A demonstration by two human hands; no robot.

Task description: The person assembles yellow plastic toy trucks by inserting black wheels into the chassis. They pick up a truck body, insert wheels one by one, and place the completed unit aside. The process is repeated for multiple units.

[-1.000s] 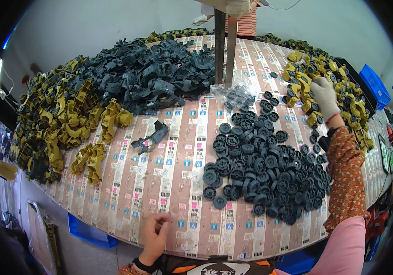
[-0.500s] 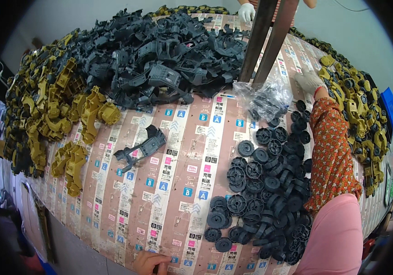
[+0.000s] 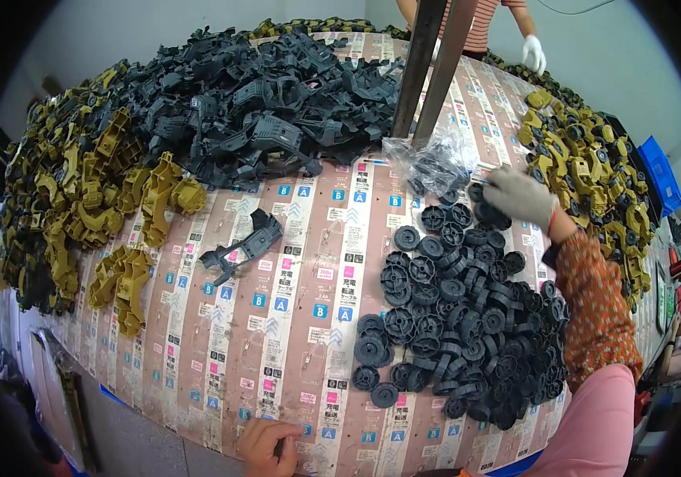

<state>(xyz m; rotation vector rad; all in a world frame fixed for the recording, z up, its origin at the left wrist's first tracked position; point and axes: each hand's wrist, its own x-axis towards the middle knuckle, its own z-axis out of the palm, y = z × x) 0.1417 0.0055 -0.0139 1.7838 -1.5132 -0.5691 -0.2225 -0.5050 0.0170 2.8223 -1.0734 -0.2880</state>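
Observation:
My right hand (image 3: 519, 195), in a grey-white glove with a patterned orange sleeve, lies on the far end of a heap of black plastic wheels (image 3: 452, 318), next to a clear plastic bag (image 3: 432, 163) holding more wheels. Its fingers curl over the wheels, and a grip is not visible. My left hand (image 3: 269, 445) is bare and rests on the table's near edge with bent fingers, holding nothing. A single dark grey frame part (image 3: 245, 246) lies alone on the printed sheet covering the table (image 3: 292, 318).
A big pile of dark grey parts (image 3: 261, 103) fills the back. Olive-yellow parts (image 3: 78, 207) are heaped at the left and more of them (image 3: 595, 175) at the right. A metal post (image 3: 428, 63) rises mid-table. Another person's gloved hand (image 3: 533, 54) is at the far edge, and a blue bin (image 3: 662, 171) stands at the right.
My right hand has come from the olive-yellow parts at the right to the black wheels beside the bag. My left hand stays at the near edge. The view has swung left.

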